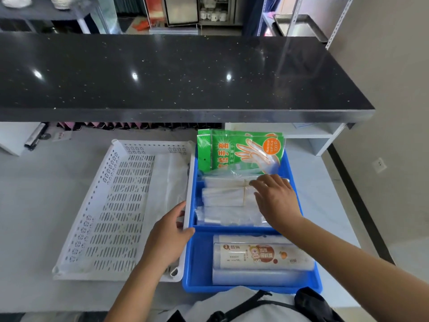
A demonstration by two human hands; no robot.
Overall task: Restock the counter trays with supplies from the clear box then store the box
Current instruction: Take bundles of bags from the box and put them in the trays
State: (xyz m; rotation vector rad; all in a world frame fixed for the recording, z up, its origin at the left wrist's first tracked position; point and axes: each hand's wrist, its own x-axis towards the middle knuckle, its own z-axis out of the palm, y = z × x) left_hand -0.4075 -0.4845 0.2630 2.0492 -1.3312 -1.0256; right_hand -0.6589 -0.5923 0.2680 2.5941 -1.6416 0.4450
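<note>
Two trays side by side on the white desk [46, 194], under a black shelf-like top [162, 73]: white perforated tray [104, 217] on the left, empty-looking; blue tray [199, 259] on the right. Blue tray's far part holds green glove packs [239, 149] and banded clear bags [227, 194]; near part holds film rolls [262, 256]. Left hand [169, 238], grip closed on the white tray's right rim. Right hand [276, 201], fingers spread flat, resting on the clear bags.

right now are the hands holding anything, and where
Left hand grips the white tray at its right rim. Right hand rests on bundled clear bags, grasping nothing.
</note>
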